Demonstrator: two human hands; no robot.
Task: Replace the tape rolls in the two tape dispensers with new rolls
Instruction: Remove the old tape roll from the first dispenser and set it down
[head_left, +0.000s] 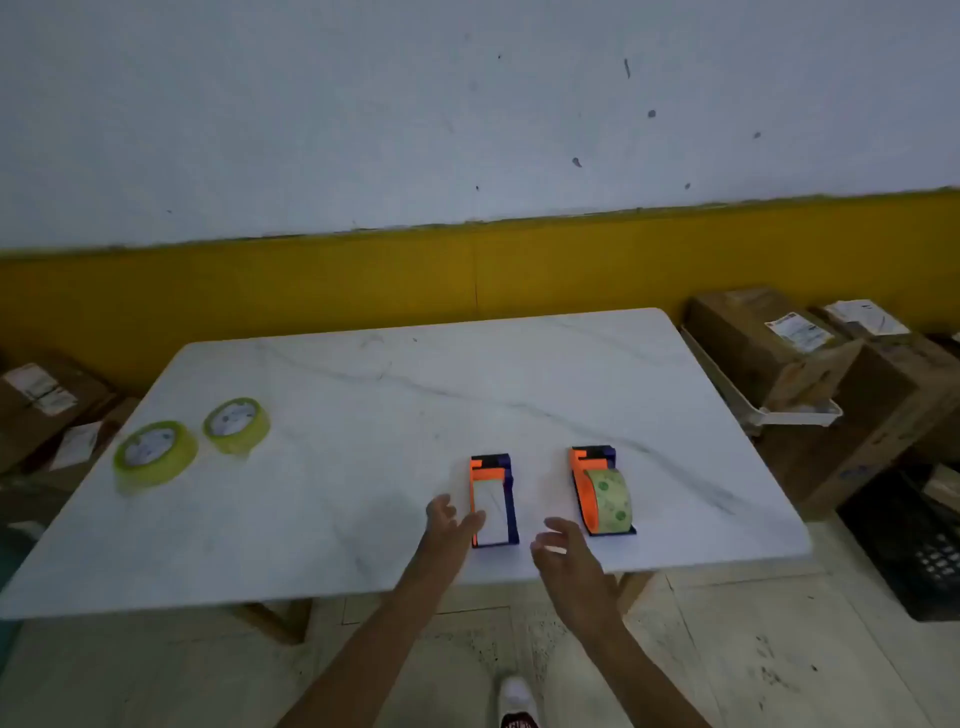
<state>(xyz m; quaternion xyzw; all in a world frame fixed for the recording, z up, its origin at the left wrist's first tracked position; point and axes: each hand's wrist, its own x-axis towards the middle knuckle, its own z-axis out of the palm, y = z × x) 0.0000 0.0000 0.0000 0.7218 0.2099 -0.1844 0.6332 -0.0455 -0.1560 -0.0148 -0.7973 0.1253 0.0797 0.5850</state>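
Observation:
Two orange and blue tape dispensers stand near the front edge of the white marble table (363, 415). The left dispenser (492, 499) carries a roll whose face looks white. The right dispenser (602, 491) carries a greenish roll with green dots. Two yellow-green tape rolls lie flat at the table's left: a nearer one (155, 453) and a farther one (237, 423). My left hand (451, 522) is open, its fingers touching the left dispenser's left side. My right hand (563, 553) is open between the two dispensers, close to both but gripping nothing.
Cardboard boxes (810, 384) with labels are stacked to the right of the table, with a white tray (779, 413) against them and a black crate (924, 551) lower down. More boxes (47, 400) sit at the left. A yellow and white wall stands behind. My shoe (517, 701) shows below.

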